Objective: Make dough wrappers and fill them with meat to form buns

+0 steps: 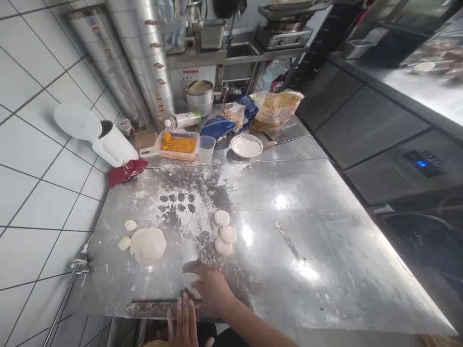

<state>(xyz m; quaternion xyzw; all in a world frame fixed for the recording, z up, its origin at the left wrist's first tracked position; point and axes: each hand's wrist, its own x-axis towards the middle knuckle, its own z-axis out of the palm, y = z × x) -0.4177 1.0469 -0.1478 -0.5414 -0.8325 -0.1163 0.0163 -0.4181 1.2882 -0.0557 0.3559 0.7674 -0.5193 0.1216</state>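
Observation:
My left hand (185, 322) lies flat with its fingers stretched out on a dark rolling pin (152, 308) at the near edge of the steel table (325, 270). Just beyond it, my right hand (214, 290) curls over a small flattened dough piece (189, 282). Three dough balls (226, 233) sit in a row behind my right hand. A stack of rolled dough discs (148, 245) lies to the left, with two small dough bits (130, 224) beside it. Flour (181, 202) is scattered across the table's middle.
A knife (287, 238) lies to the right of the dough balls. At the back stand a flour bowl (246, 145), a tub of orange filling (179, 144), a plastic cup (207, 148), a white jug (112, 142), a red bag (126, 172) and flour sacks (260, 113). A tiled wall (39, 193) runs along the left.

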